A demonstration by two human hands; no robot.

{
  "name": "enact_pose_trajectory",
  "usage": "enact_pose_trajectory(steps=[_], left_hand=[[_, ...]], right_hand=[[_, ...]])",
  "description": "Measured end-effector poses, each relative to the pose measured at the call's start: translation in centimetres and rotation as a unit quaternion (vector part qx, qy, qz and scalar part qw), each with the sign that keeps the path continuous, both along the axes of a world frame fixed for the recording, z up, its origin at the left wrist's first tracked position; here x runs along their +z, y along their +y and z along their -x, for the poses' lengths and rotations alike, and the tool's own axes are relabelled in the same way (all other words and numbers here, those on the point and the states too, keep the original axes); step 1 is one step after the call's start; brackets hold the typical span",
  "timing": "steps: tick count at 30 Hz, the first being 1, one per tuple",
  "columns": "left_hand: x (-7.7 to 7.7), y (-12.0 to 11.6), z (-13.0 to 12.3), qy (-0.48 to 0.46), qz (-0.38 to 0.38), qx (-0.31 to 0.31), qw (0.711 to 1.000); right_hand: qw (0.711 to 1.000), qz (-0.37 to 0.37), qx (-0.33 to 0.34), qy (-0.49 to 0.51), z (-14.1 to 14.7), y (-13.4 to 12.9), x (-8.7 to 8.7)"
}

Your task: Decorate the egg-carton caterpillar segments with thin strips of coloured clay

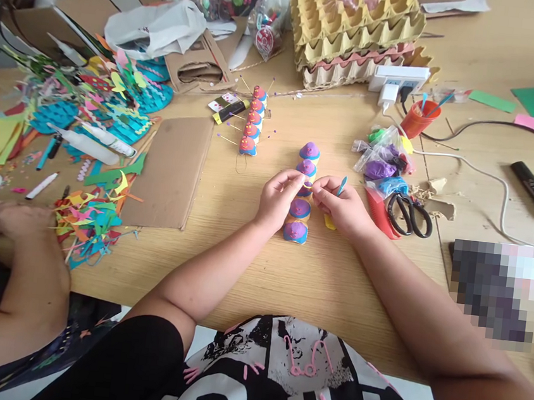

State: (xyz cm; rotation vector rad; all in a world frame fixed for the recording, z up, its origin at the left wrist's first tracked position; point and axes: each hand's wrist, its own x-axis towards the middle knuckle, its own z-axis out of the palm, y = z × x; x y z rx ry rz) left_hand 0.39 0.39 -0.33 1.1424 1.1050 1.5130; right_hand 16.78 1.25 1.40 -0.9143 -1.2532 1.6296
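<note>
A thin yellow clay strip [307, 186] is pinched between the fingertips of my left hand [279, 195] and my right hand [338, 204]. My right hand also has a small blue clay tool [342, 185] sticking up between its fingers. Both hands hover over a row of egg-carton cups [299, 210] covered in purple, blue and orange clay; my left fingers hide part of its middle. Under my right hand lies a bit of yellow clay [329, 222]. Further back on the left stands a similar caterpillar-like row [253, 122] with red-and-blue cups, faces and pins around it.
Black scissors [409, 215] and bagged clay [385, 165] lie to the right, near a red cup [419, 118] and a white cable [481, 164]. Egg trays [356, 31] are stacked behind. Cardboard [169, 171], paper scraps [97, 220] and another person's arm [34, 264] are at left.
</note>
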Motion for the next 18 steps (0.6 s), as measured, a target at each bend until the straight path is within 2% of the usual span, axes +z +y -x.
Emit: enact_pose_trajectory(steps=[7, 10, 14, 18], left_hand=[[0.9, -0.6, 0.4, 0.068, -0.067, -0.003, 0.995], [1.3, -0.3, 0.7, 0.083, -0.085, 0.028, 0.992], [1.9, 0.2, 0.7, 0.048, -0.050, 0.085, 0.994], [2.3, -0.7, 0.9, 0.029, -0.031, 0.074, 0.996]], right_hand=[[1.000, -0.005, 0.023, 0.013, -0.2, 0.0, 0.2], [0.999, -0.024, 0.031, -0.008, -0.3, 0.0, 0.5], [0.995, -0.085, 0.021, -0.039, -0.4, -0.2, 1.0], [0.976, -0.186, -0.009, -0.110, -0.2, -0.7, 0.7]])
